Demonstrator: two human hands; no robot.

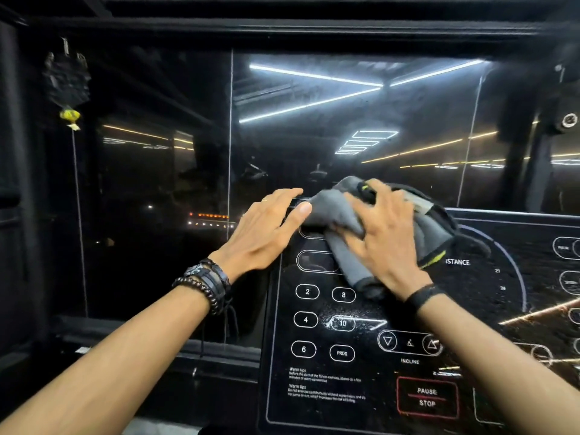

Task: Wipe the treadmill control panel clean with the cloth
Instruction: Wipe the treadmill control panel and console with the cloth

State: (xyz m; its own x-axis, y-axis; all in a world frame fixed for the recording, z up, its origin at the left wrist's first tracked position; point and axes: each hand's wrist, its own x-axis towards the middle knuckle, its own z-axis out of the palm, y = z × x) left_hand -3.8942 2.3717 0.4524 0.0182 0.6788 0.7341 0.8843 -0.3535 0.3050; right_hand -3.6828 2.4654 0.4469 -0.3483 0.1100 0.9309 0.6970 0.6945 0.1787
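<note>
Forearms reach in from bottom edge; dark bracelets (205,285) on left wrist, black band (423,295) on right. Control panel (370,381) glossy black, white outlined buttons, red PAUSE/STOP box (427,397), speckled with droplets. Cloth (337,215) grey, crumpled, black and yellow-green trim, lying on panel's upper left; long axis runs upper left to lower right. Right hand (387,237) presses cloth, fingers spread, not clenched. Left hand (266,229) flat, fingers relaxed, on panel's top-left corner, thumb touching cloth.

We see bare forearms: black beaded and leather bracelets (205,285) on our left wrist, a black band (422,295) on the right.
</note>
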